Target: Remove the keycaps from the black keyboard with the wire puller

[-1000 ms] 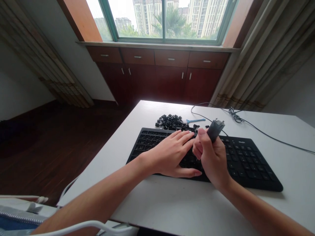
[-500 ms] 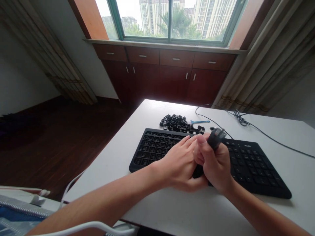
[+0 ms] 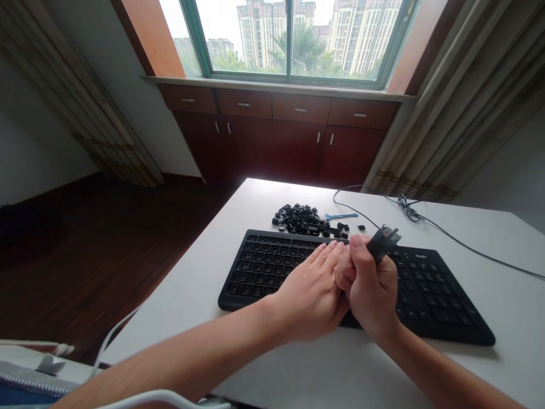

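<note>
A black keyboard [image 3: 255,250] lies on the white table, its left part stripped of caps and showing bare key sockets. My left hand [image 3: 309,289] rests flat across the keyboard's middle, fingers stretched out together. Just to its right, my right hand [image 3: 372,289] is wrapped round a black keycap puller [image 3: 382,243], whose pronged end points up above the fist. The puller's lower end is hidden by my hands. On the right part of the keyboard the keys are still capped.
Behind the keyboard lies a pile of loose black keycaps [image 3: 298,218], with a small blue brush [image 3: 340,216] beside it. A single keycap [image 3: 361,228] sits apart. A black cable [image 3: 411,210] runs across the table's right side. A white tube [image 3: 149,396] crosses the near left.
The puller's upper end has tipped to the right with my right fist. My left thumb has drawn in closer to the hand. The whole view has shifted slightly.
</note>
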`<state>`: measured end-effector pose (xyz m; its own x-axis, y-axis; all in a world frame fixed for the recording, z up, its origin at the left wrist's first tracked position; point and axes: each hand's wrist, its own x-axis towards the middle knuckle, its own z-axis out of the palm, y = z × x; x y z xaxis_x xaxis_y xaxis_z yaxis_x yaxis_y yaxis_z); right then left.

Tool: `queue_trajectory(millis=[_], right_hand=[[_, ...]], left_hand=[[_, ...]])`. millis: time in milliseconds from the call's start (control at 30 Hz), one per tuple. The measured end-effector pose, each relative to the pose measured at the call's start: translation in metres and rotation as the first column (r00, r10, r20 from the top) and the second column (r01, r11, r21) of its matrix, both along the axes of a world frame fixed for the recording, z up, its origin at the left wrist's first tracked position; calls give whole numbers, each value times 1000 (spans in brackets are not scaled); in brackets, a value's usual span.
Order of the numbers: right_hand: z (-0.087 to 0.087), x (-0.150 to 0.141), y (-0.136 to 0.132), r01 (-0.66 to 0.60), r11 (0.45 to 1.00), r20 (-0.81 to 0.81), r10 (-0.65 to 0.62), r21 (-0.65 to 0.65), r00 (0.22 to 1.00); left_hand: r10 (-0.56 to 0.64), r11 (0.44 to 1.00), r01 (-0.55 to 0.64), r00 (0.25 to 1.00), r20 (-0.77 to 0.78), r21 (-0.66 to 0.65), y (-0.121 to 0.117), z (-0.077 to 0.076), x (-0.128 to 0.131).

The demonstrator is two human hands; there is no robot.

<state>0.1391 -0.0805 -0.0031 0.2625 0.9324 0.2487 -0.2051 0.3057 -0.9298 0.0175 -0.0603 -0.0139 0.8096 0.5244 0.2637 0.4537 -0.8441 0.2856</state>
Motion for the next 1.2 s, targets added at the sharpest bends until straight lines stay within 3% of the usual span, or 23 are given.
queue_trajectory(millis=[167, 300, 367, 433, 600, 800, 967, 1200], right_hand=[[2, -2, 0, 4, 1000, -43, -4, -18, 999], [39, -2, 2, 22, 999, -201, -12, 44, 980], [59, 4, 6, 116, 989, -286, -84, 97, 954], [68, 12, 13, 148, 984, -320, -110, 99, 941], [46, 29, 21, 96, 993, -346, -114, -69, 931], [18, 15, 12, 8, 996, -229, -27, -83, 973], [9, 8, 9, 10, 996, -147, -22, -84, 989], [9, 3, 7, -18, 993, -201, -5, -113, 980]], left_hand=[[-2, 1000, 3, 1000, -31, 5, -1, 0, 0], [34, 999, -35, 998, -46, -25, -2, 0, 2], [64, 997, -65, 997, -36, -47, -2, 0, 3], [79, 995, -81, 997, -26, -63, -2, 0, 3], [84, 993, -84, 996, -5, -79, 2, 3, 0], [61, 992, -59, 998, 14, -115, 2, 9, -1], [46, 992, -42, 999, 26, -116, 2, 10, -1], [44, 993, -40, 999, 30, -111, 3, 6, -1]])
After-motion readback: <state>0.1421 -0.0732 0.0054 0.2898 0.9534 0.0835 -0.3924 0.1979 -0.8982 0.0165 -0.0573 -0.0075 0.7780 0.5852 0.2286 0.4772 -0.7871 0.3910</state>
